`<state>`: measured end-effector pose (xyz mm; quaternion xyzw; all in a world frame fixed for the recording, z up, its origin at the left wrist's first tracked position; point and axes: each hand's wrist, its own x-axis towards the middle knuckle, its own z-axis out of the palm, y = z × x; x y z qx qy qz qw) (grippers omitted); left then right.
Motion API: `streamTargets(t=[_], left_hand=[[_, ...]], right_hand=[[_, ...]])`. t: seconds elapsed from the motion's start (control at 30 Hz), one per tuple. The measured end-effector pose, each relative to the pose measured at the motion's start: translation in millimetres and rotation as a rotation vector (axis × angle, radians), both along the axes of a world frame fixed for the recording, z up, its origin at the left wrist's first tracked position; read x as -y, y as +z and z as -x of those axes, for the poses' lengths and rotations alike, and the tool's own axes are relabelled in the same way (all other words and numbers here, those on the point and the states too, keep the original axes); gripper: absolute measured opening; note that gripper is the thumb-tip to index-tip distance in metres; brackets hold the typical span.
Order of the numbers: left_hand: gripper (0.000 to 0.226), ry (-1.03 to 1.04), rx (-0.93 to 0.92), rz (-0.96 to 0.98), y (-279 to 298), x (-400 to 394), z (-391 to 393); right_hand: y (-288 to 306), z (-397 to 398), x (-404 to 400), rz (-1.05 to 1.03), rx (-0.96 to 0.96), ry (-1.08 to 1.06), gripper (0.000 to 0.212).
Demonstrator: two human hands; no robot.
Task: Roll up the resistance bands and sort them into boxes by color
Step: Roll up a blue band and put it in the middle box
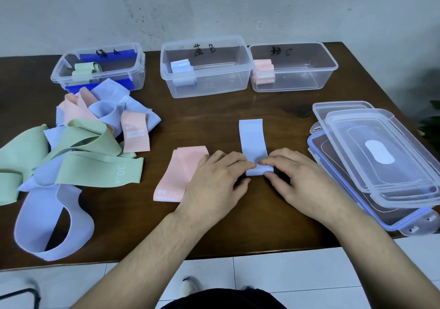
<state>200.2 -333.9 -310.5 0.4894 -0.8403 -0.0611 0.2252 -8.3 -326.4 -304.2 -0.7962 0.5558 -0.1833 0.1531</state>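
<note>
A light blue band (252, 137) lies flat on the brown table (214, 113), its near end rolled up. My left hand (219, 180) and my right hand (295, 177) both pinch that rolled end. A flat pink band (181, 173) lies beside my left hand, partly under it. Three clear boxes stand at the back: the left box (140, 63) holds green rolls (85, 69), the middle box (247, 65) a blue roll (181, 67), the right box (331, 65) pink rolls (263, 67).
A loose pile of green, blue and pink bands (78, 139) covers the table's left side, and a blue loop (52, 225) lies near the front edge. Stacked clear lids (381, 156) sit at the right. White floor tiles show below the table edge.
</note>
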Motion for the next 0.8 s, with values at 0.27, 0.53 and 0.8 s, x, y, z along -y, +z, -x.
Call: streamTargets(t=[0.27,0.53,0.8], left_hand=[[0.027,0.013,0.029,-0.042,4,10,3],[0.025,0.002,0.012,-0.061,6,3,1],[0.031,-0.051,-0.054,-0.112,2,-34,-8]], right_hand=[[7,-1,3,-0.012,-0.056,0.010,0.037],[7,-3,-5,0.041,-0.059,0.034,0.024],[10,-3,-46,0.053,-0.068,0.110,0.024]])
